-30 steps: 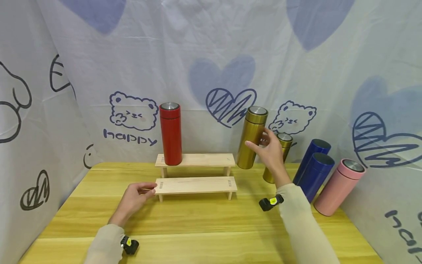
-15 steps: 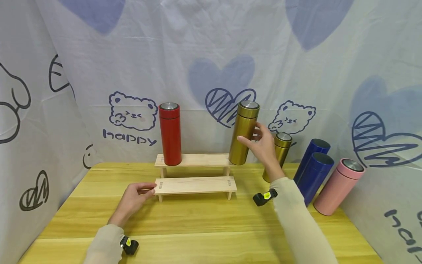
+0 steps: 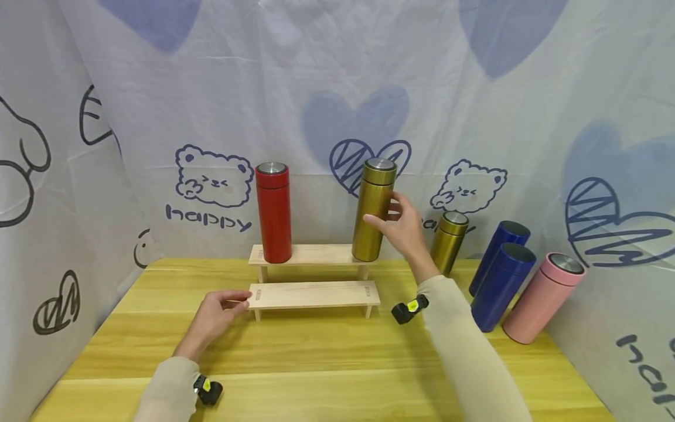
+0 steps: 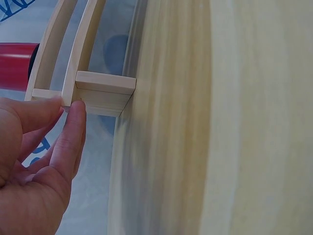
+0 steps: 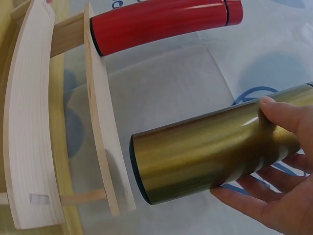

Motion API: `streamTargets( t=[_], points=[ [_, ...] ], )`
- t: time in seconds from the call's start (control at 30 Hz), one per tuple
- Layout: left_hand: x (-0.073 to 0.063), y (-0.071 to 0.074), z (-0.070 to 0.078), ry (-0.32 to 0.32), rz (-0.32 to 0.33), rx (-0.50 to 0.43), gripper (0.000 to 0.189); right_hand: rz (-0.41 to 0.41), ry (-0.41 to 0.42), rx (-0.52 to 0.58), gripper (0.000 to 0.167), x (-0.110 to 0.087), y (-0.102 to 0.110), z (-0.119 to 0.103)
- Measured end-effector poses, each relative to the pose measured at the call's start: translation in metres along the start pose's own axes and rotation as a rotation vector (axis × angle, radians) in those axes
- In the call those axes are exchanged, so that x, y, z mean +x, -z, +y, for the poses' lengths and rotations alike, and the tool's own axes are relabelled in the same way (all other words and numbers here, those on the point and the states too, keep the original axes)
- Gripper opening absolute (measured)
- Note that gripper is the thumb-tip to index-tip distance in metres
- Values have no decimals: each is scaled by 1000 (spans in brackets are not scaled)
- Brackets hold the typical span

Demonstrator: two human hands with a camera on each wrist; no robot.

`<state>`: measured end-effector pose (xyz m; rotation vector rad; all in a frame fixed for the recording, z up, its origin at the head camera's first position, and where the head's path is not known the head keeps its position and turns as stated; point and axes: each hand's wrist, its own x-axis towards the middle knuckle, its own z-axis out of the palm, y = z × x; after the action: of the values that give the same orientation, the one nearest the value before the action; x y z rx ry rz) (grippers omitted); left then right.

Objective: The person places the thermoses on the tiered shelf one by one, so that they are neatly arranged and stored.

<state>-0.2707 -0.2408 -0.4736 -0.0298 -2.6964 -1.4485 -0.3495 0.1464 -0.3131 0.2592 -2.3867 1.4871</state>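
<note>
Gold, shiny, round metal bottle [image 3: 371, 200] with a silver top: in the head view I see it at the right end of the higher pale wood shelf [image 3: 321, 254]. My right hand [image 3: 405, 230] has it, with the thumb on the front and the fingers round the far side. My left hand [image 3: 217, 312] is well apart from the right one, pinching the left end of the lower pale wood shelf [image 3: 313, 295], which sits in front. On the left part of the higher shelf stands a tall red bottle [image 3: 274, 217] with a silver top. To the right, on the yellow wooden table [image 3: 316, 363], are a second gold bottle [image 3: 448, 243], two dark blue round bottles [image 3: 503, 287], one in front of the other, and a pink bottle [image 3: 545, 299] just beside them. A white cloth [image 3: 263, 88] with hearts and bears hangs at the back.

From the left wrist, I see my thumb and fingertips squeezing the corner of the lower shelf, near its little wooden leg [image 4: 105, 82]. Part of the red bottle shows behind.

From the right wrist, I see my fingers curled round the gold bottle. A small gap shows between its dark bottom and the higher shelf. The red bottle's dark bottom touches that shelf at the other end.
</note>
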Motion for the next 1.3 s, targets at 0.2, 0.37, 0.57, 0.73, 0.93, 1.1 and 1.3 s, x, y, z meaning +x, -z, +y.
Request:
streamTargets(
  t=[0.2,0.37,0.57,0.73,0.93,1.1,1.3],
  points=[
    [0,0,2,-10,-1,-6,28,-15,2,6,81,2,-10,-3],
    [-1,-1,2,-14,-3,-16,28,-24,3,21,79,5,-17,-2],
    [-1,1,3,0,1,-11,29,-34,-10,55,79,9,-25,-2],
    [0,1,2,0,-1,-10,29,-31,-27,83,79,11,-33,-3],
    [0,1,1,-3,-4,-6,29,-35,-21,93,81,12,-44,-7],
    [0,0,1,-5,-6,-4,29,-30,-3,83,79,14,-54,-11],
    [0,-1,0,-3,-5,-5,30,-37,12,97,79,14,-63,-15]
  ],
)
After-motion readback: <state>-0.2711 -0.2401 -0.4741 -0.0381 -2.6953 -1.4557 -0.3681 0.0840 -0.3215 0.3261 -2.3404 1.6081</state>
